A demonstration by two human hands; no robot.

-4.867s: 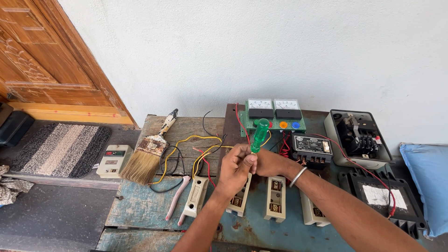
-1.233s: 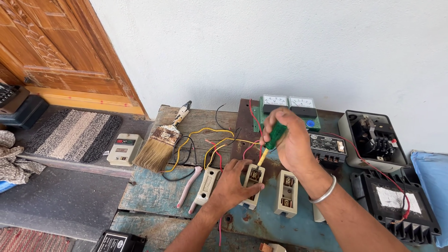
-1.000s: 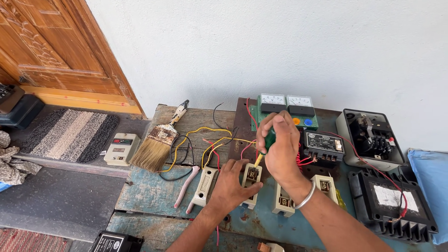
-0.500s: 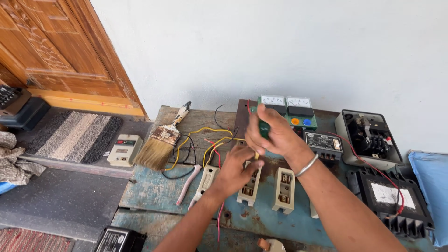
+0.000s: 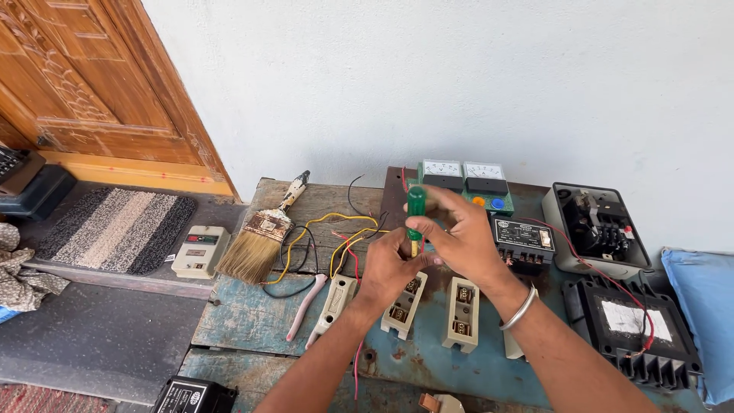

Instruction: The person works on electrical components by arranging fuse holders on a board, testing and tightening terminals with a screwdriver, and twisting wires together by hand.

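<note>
My right hand (image 5: 466, 241) grips a green-handled screwdriver (image 5: 415, 206), held upright with its tip pointing down. My left hand (image 5: 390, 268) pinches the screwdriver's shaft near the tip, together with a red wire (image 5: 357, 359) that trails down toward me. Both hands hover above a cream fuse holder (image 5: 404, 306) lying on the worn blue table (image 5: 252, 313). A second cream fuse holder (image 5: 462, 315) lies just to its right and a third (image 5: 333, 300) to its left. Yellow, red and black wires (image 5: 336, 237) are tangled behind my hands.
A paintbrush (image 5: 264, 233) lies at the table's left, pink-handled pliers (image 5: 306, 306) near it. Two panel meters on a green board (image 5: 464, 177), a black relay (image 5: 522, 239), an open switch box (image 5: 596, 226) and a black cover (image 5: 631, 325) fill the right. A doormat (image 5: 115, 229) and wooden door (image 5: 92, 84) are left.
My hands have come together above the fuse holder. The screwdriver is now upright, and my left hand has risen from the fuse holder to pinch its tip and the red wire.
</note>
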